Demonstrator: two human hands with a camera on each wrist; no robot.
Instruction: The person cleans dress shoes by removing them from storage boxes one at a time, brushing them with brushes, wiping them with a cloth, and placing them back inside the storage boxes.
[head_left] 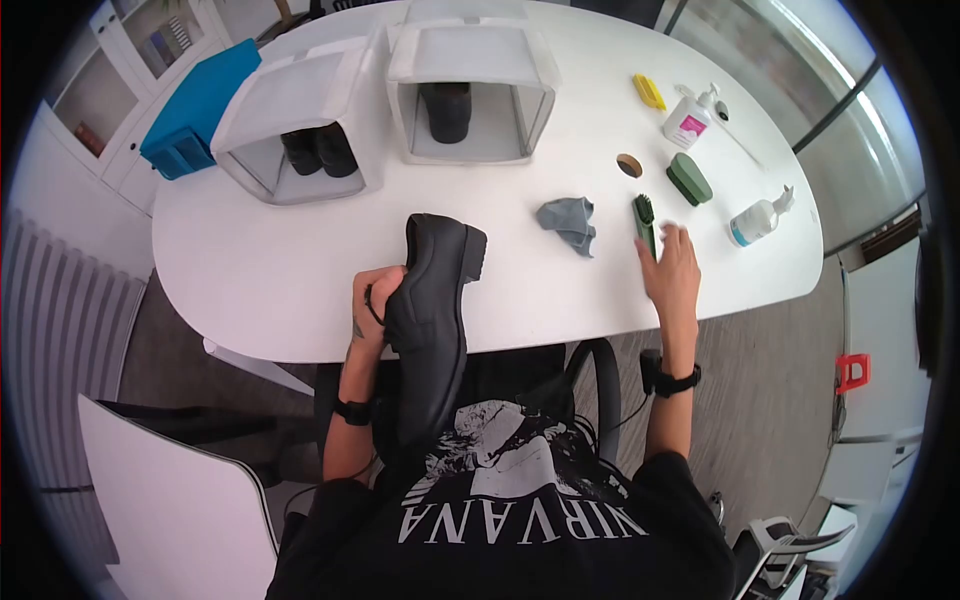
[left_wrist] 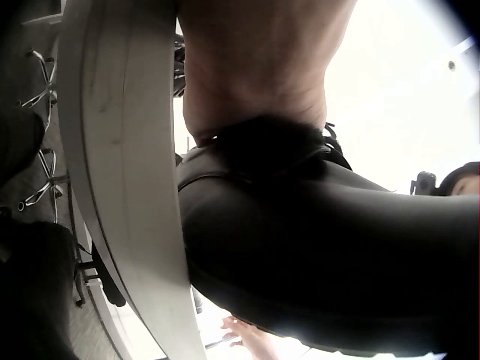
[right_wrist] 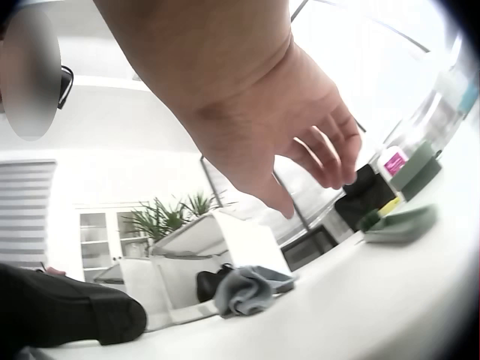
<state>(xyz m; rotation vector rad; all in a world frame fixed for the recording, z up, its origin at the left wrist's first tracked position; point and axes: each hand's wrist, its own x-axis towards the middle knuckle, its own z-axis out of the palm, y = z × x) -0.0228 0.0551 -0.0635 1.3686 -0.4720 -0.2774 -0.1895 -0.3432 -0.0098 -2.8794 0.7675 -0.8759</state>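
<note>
A black leather shoe [head_left: 425, 310] is held by my left hand [head_left: 370, 305] at its laced side, heel pointing away and toe toward the body. In the left wrist view the shoe [left_wrist: 322, 255] fills much of the frame, and the gripping fingers are mostly hidden. Over the table's right part my right hand [head_left: 674, 278] reaches toward a slim green brush [head_left: 645, 222] with dark bristles. The right wrist view shows that hand [right_wrist: 292, 142] with thumb and fingers apart, nothing between them, the brush [right_wrist: 401, 225] lying below. A grey cloth [head_left: 570, 223] lies crumpled left of the brush.
Two white boxes with shoes inside, one left [head_left: 290, 100] and one centre [head_left: 470, 55], stand at the back beside a blue case [head_left: 200, 105]. Rightward are a green block brush [head_left: 690, 179], a pump bottle [head_left: 688, 122], a spray bottle [head_left: 757, 222], a yellow item [head_left: 649, 92] and a table hole [head_left: 628, 165].
</note>
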